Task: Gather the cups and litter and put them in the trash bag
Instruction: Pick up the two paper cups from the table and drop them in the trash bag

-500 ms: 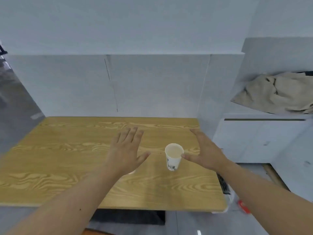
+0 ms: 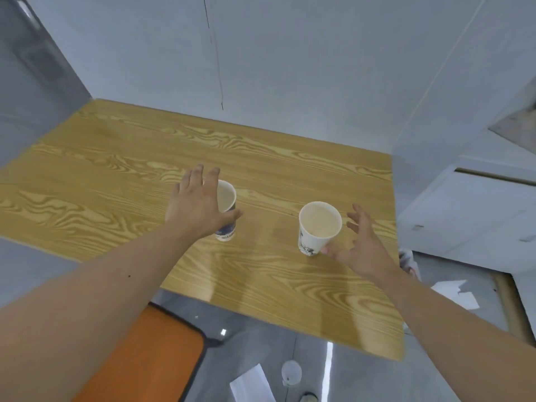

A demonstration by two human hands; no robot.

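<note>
- Two paper cups stand upright and well apart on the wooden table [image 2: 116, 158]: the left cup [image 2: 227, 198], marked in blue low on its wall, and the right cup [image 2: 319, 224], white with a dark drawing near its base. Both mouths open straight up, so each long axis is vertical.
- The left hand [image 2: 197, 207] comes over its cup from the near-left side. The fingers are spread, arching past the far rim, with the thumb in front of the wall; whether skin touches paper cannot be told.
- The right hand [image 2: 362, 248] lies just to the right of its cup, fingers splayed and apart from the rim. The thumb tip sits at the cup's lower wall, touching or nearly so.
- Each cup is nearest its own-side hand, so a two-handed pickup looks likely, each hand needing only to close sideways around a vertical wall.
- On the floor below the table's near edge lie pieces of white paper [image 2: 252, 384] and a round pale lid-like thing [image 2: 291, 372]. No trash bag can be made out.
</note>
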